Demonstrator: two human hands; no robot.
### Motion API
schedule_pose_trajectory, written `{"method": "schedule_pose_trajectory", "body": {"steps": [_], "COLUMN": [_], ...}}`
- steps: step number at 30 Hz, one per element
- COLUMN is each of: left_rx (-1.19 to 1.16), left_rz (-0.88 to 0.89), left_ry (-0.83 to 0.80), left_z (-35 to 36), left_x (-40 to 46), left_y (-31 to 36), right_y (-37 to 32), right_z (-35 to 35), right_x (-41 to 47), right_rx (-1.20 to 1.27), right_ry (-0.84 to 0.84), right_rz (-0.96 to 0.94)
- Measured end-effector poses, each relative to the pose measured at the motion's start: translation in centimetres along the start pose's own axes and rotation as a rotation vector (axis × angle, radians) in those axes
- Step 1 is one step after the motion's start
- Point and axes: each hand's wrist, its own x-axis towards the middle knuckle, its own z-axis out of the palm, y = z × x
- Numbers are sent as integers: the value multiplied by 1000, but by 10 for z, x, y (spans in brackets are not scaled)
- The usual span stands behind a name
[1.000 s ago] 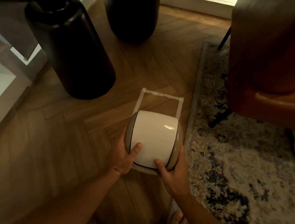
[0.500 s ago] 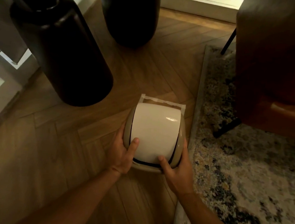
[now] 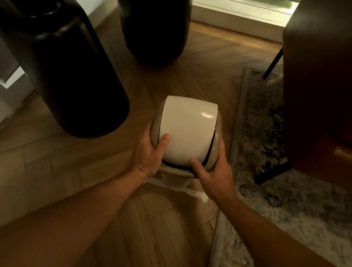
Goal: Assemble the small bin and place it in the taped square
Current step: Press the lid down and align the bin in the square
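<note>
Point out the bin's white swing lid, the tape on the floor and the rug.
white swing lid (image 3: 187,132): head view, middle of its curved top.
tape (image 3: 199,194): head view, strip showing below the bin.
rug (image 3: 293,212): head view, patterned pile right of the bin.

The wood floor (image 3: 62,164) carries two dark vases (image 3: 63,72), one near left, one farther back (image 3: 152,21). A patterned rug (image 3: 294,201) lies along its right side. Pale tape (image 3: 196,194) shows just below the bin (image 3: 187,134).
</note>
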Motion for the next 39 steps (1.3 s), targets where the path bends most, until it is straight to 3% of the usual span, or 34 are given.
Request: {"method": "schedule_pose_trajectory", "body": {"steps": [7,16,20,28,34,39], "left_rx": [52,126,80,148,350,373], "left_rz": [29,62,-37,-35,-23,-43], "left_ry": [37,-54,-52,-99,-130,-199], "left_z": [16,29,36,39,30,23], "left_x": [52,106,117,124,123,123], "left_y": [2,11,7,-1,-3,-2], "right_y": [3,6,11,20,15,9], "right_z": [-2,-4,-1,-8,-15,-25], "right_x": [54,100,111,135,136,142], "right_rx": [-26,-45,-58,-55,-114,-183], "right_ry": [13,48,44,-10,-65,-167], "right_rz": [-14,-1,5,37,40,157]}}
